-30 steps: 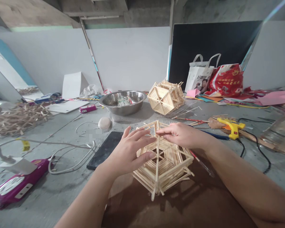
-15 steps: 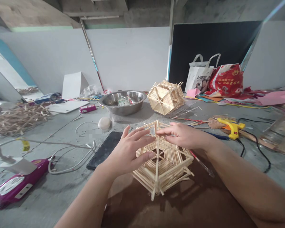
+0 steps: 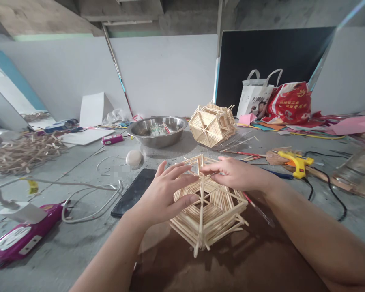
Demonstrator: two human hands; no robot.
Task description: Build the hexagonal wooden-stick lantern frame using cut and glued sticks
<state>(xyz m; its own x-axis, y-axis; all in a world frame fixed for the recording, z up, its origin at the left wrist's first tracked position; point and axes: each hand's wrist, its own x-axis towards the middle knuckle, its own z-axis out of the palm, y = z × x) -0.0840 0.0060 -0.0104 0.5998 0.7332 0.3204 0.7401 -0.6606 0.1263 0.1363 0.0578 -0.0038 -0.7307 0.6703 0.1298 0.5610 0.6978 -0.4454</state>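
A six-sided frame of stacked pale wooden sticks (image 3: 213, 219) lies in front of me on a brown surface, its middle open. A single wooden stick (image 3: 201, 207) runs across its top, from the near corner towards the centre. My left hand (image 3: 166, 192) is over the frame's left side with fingers stretched and apart, thumb and fingertips near that stick. From the right, my right hand (image 3: 231, 172) reaches over the far part, thumb and fingers closed at the stick's far end. The fingertip contact is partly hidden.
Behind stands a finished-looking stick lantern (image 3: 211, 125) beside a steel basin (image 3: 158, 132). A black phone (image 3: 134, 192) and purple power strip (image 3: 27, 235) with a white cable lie left. A yellow glue gun (image 3: 296, 162) lies right, near a clear jar (image 3: 360, 170).
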